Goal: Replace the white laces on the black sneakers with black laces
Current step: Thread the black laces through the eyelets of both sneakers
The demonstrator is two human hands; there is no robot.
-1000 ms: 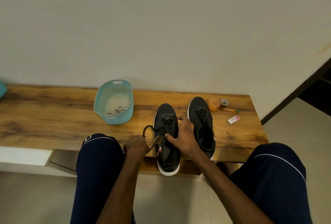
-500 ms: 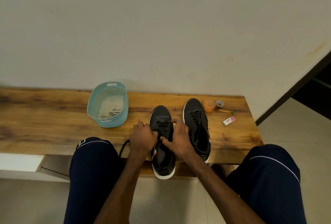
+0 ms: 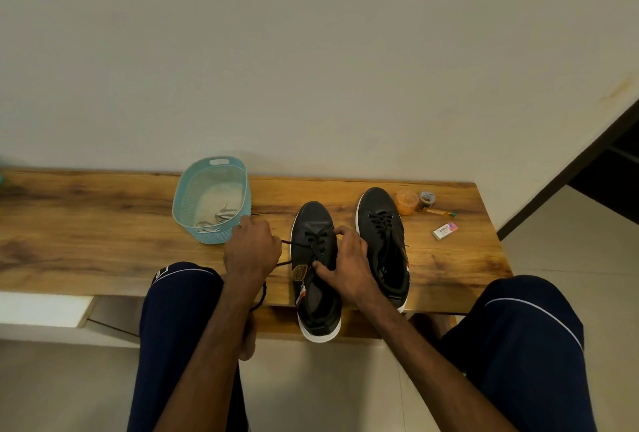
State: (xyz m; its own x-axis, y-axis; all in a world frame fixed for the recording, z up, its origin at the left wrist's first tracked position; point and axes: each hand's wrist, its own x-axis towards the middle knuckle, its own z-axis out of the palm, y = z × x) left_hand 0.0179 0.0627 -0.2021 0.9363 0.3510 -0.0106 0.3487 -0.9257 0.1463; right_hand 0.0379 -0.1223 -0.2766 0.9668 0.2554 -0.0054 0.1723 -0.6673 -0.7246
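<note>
Two black sneakers with white soles stand side by side on a wooden bench [image 3: 86, 234]. The left sneaker [image 3: 316, 279] overhangs the front edge; the right sneaker [image 3: 382, 234] has black laces threaded. My left hand [image 3: 250, 252] grips the black lace [image 3: 288, 243], pulled taut to the left from the left sneaker's eyelets, its tail hanging below my wrist. My right hand [image 3: 347, 264] holds the left sneaker's right side, finger and thumb on the eyelet rows. White laces [image 3: 218, 219] lie in a light blue basket [image 3: 193, 189].
An orange cup [image 3: 406, 201], a small tape roll [image 3: 426, 199], a pencil [image 3: 441, 213] and a white eraser [image 3: 445, 230] lie at the bench's right end. My knees in dark blue trousers flank the sneakers. A wall stands right behind the bench.
My left hand went from the bench's front edge in to the sneaker, then out left towards the basket, drawing the black lace taut. My right hand stayed on the left sneaker.
</note>
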